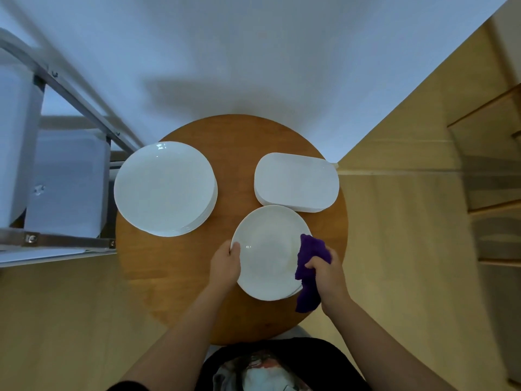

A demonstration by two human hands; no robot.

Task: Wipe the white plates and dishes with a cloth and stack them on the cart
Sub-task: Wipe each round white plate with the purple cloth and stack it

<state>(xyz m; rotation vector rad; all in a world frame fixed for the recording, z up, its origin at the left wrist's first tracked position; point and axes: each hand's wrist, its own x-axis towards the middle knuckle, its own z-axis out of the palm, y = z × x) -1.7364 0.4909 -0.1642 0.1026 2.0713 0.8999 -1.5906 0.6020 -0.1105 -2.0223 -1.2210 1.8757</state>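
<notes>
A small round white plate (267, 249) tops a short stack at the near side of the round wooden table (234, 134). My left hand (225, 265) grips its left rim, thumb on top. My right hand (328, 275) holds a bunched purple cloth (308, 261) against the plate's right edge, with part of the cloth hanging below. A stack of large round white plates (165, 189) sits on the table's left. A stack of white rounded-rectangular dishes (296, 182) sits at the right rear. The metal cart (70, 241) stands to the left of the table.
The cart holds translucent white bins (67, 184) inside its metal frame. A white wall rises behind the table. Wooden flooring surrounds it, and a wooden cabinet or steps (490, 179) stand at the right.
</notes>
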